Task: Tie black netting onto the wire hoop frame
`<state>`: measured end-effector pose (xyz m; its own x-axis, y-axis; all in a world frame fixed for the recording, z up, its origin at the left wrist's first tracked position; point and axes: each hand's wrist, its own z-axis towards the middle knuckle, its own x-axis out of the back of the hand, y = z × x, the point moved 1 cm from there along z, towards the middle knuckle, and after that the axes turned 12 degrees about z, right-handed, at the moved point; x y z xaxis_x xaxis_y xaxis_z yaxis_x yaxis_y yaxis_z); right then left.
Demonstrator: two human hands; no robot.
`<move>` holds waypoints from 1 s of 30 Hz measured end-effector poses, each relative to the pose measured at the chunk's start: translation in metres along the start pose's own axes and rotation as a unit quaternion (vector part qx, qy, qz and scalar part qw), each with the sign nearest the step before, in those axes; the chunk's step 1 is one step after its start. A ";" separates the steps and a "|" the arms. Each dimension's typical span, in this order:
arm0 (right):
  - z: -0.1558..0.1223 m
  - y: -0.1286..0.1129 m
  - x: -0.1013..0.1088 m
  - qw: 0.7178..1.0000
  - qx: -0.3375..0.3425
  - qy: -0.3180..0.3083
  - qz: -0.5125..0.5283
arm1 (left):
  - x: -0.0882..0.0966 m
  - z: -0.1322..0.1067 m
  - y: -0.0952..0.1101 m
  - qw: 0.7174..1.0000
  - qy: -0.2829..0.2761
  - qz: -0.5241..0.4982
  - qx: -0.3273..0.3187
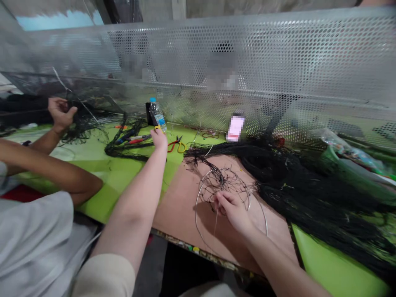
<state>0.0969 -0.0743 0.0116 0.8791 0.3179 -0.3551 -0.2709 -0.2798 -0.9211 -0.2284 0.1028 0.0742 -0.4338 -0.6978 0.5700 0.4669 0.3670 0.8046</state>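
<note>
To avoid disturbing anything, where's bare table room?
Bare: pink board, between the worker's left forearm and the wire ring; green tabletop between that forearm and the co-worker's elbow. Crowded: the back, with pliers and bottle; the right, under black strands.

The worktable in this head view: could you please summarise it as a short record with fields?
Left hand: holds a yellow-handled tool near the bottle
Right hand: pinches a thin strand at the wire ring
Under ring: tan board
Right side: black stringy bundle
Far side: lit phone
Neighbour: co-worker's raised hand
</note>
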 end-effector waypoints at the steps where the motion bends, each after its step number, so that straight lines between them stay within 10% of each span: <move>1: 0.001 0.000 0.000 1.000 0.003 0.002 0.000 | 0.000 -0.009 0.007 0.998 0.007 -0.058 0.016; 5: 0.003 -0.007 -0.001 1.000 0.022 0.022 -0.001 | 0.004 -0.059 0.026 0.962 -0.015 -0.268 0.044; 17: 0.005 -0.031 0.004 0.985 0.131 0.076 -0.085 | -0.007 -0.242 0.024 0.768 -0.413 -0.487 -0.051; 30: -0.004 -0.027 0.016 0.982 0.106 0.115 -0.103 | -0.006 -0.262 0.011 0.669 -0.604 -0.427 -0.067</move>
<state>0.1198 -0.0653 0.0313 0.9826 0.1282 -0.1343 -0.1317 -0.0289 -0.9909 -0.0189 -0.0504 0.0358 -0.8554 0.4184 -0.3053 -0.3199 0.0368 0.9467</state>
